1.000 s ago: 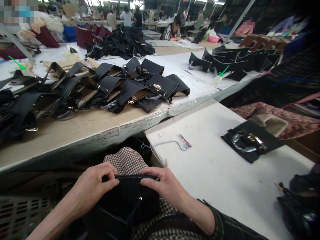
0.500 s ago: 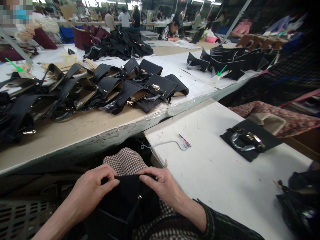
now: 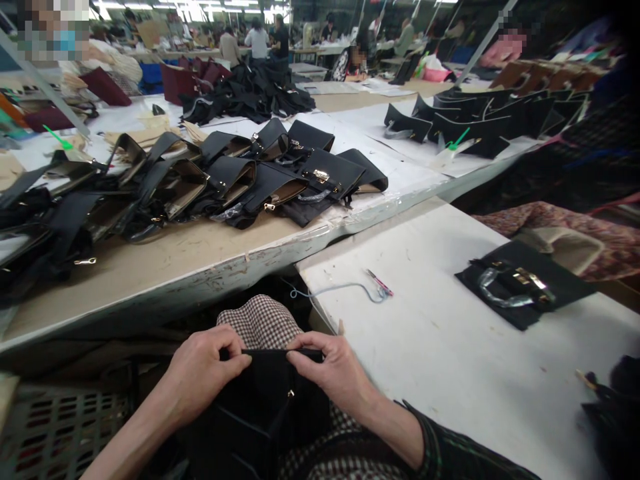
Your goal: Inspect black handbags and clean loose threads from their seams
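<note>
A black handbag [image 3: 265,393] with a small gold-coloured metal fitting lies across my lap, over checked cloth [image 3: 260,319]. My left hand [image 3: 207,367] pinches its top edge between thumb and fingers. A short way to the right, my right hand [image 3: 333,373] grips the same edge, thumb nearest me. The stretch of edge between the two hands looks straight. The lower part of the bag is dark and hard to make out. On the white table to the right lies a small pair of thread snips [image 3: 381,283] tied to a blue-grey cord [image 3: 340,287].
Several black bags [image 3: 230,177] lie in rows on the long table [image 3: 225,267]. Another black bag [image 3: 523,280] rests on the white table [image 3: 430,333]. A plastic crate [image 3: 65,427] stands low at left. People work farther back.
The whole view has shifted, so things appear a little farther right. Both hands keep their pinch on the bag's edge, with little visible change between them.
</note>
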The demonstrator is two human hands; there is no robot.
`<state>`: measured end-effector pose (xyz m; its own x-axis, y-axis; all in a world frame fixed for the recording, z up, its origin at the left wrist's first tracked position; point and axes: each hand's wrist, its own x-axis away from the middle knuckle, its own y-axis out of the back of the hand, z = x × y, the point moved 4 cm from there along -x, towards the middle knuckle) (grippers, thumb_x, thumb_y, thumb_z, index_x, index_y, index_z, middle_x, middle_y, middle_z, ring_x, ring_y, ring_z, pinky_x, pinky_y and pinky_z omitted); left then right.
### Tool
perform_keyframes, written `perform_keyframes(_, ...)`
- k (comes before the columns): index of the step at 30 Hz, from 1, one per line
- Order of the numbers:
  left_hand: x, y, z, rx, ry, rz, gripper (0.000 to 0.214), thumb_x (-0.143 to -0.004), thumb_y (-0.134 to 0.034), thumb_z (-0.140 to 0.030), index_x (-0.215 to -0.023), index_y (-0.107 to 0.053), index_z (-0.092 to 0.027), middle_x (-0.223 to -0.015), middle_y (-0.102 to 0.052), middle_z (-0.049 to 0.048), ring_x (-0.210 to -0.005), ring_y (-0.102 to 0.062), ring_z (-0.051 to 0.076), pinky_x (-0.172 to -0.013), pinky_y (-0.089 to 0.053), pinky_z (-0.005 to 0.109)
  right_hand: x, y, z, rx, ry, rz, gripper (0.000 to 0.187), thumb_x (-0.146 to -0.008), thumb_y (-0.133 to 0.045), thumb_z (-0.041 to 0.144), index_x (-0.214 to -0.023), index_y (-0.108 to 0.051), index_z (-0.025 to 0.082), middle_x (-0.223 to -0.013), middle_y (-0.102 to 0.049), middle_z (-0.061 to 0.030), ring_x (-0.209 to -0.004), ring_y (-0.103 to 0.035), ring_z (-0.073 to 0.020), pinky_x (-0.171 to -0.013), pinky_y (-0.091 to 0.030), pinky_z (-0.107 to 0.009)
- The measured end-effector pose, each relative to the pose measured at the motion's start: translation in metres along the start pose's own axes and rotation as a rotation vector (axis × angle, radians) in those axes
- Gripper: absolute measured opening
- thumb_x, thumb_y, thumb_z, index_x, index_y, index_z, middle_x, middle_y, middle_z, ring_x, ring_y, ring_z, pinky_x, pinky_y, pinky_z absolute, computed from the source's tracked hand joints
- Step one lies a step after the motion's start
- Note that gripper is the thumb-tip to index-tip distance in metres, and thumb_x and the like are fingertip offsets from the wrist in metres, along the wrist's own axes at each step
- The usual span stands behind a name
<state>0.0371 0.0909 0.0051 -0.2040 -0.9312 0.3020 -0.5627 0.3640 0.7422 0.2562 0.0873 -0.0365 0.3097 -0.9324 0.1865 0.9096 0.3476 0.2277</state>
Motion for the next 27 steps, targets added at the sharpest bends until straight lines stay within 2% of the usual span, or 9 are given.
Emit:
perform_keyframes(4, 0.002, 0.001, -0.005, 0.015, -0.003, -0.014, 0.028, -0.081, -0.061, -0.029, -0.057, -0.049, -0.02, -0.073, -0.067, -0.0022, -0.07, -0.059, 0.016, -0.066, -0.038, 0.026, -0.011, 0.003, 0.015, 0.187, 0.071, 0.192, 0.017, -0.084, -0.059, 0.027, -0.088, -0.073, 0.018, -0.077, -0.071, 0.0005, -0.07, -0.062, -0.0126, -0.064, -0.043, -0.021)
perform_keyframes(7, 0.002, -0.001, -0.01, 0.023, -0.024, -0.012, 0.026, -0.08, -0.061, -0.028, -0.058, -0.05, -0.02, -0.072, -0.066, -0.002, -0.068, -0.058, 0.016, -0.065, -0.038, 0.026, -0.022, -0.007, 0.036, 0.542, 0.214, 0.415, 0.025, -0.089, -0.053, 0.03, -0.078, -0.072, 0.017, -0.069, -0.069, -0.0008, -0.065, -0.059, -0.0126, -0.06, -0.037, -0.023)
perform_keyframes(10, 0.002, -0.001, -0.012, 0.012, -0.027, -0.03, 0.023, -0.08, -0.061, -0.028, -0.059, -0.052, -0.02, -0.067, -0.063, -0.002, -0.065, -0.057, 0.016, -0.063, -0.037, 0.026, -0.03, -0.025, 0.052, 0.832, 0.36, 0.534, 0.032, -0.093, -0.044, 0.03, -0.084, -0.071, 0.015, -0.073, -0.071, -0.0065, -0.065, -0.061, -0.0165, -0.057, -0.032, -0.028)
perform_keyframes(12, 0.003, 0.001, -0.01, 0.002, -0.021, -0.044, 0.024, -0.08, -0.061, -0.028, -0.06, -0.052, -0.02, -0.067, -0.063, -0.0016, -0.066, -0.057, 0.016, -0.063, -0.038, 0.026, -0.033, -0.037, 0.057, 0.918, 0.413, 0.55, 0.034, -0.095, -0.04, 0.029, -0.091, -0.07, 0.014, -0.08, -0.072, -0.0103, -0.069, -0.064, -0.0199, -0.057, -0.031, -0.03)
perform_keyframes(15, 0.009, 0.01, -0.003, -0.002, -0.013, -0.041, 0.023, -0.078, -0.064, -0.029, -0.061, -0.054, -0.019, -0.07, -0.066, -0.001, -0.069, -0.059, 0.017, -0.064, -0.04, 0.026, -0.035, -0.043, 0.055, 0.93, 0.424, 0.541, 0.035, -0.096, -0.038, 0.031, -0.091, -0.068, 0.014, -0.083, -0.073, -0.011, -0.074, -0.065, -0.0214, -0.06, -0.032, -0.03)
perform_keyframes(20, 0.021, 0.018, 0.015, 0.129, 0.024, -0.014, 0.019, -0.08, -0.065, -0.027, -0.063, -0.06, -0.019, -0.083, -0.071, -0.0005, -0.077, -0.064, 0.017, -0.07, -0.043, 0.025, -0.035, -0.036, 0.049, 0.867, 0.413, 0.522, 0.032, -0.097, -0.039, 0.032, -0.088, -0.066, 0.017, -0.081, -0.071, -0.0075, -0.074, -0.063, -0.018, -0.061, -0.032, -0.028)
perform_keyframes(27, 0.02, 0.011, 0.025, 0.184, 0.029, -0.123, 0.025, -0.081, -0.064, -0.027, -0.059, -0.057, -0.019, -0.084, -0.072, 0.0012, -0.078, -0.066, 0.017, -0.072, -0.045, 0.026, -0.036, -0.036, 0.05, 0.832, 0.408, 0.542, 0.033, -0.098, -0.039, 0.033, -0.085, -0.065, 0.017, -0.075, -0.068, -0.0047, -0.069, -0.058, -0.0152, -0.06, -0.029, -0.026)
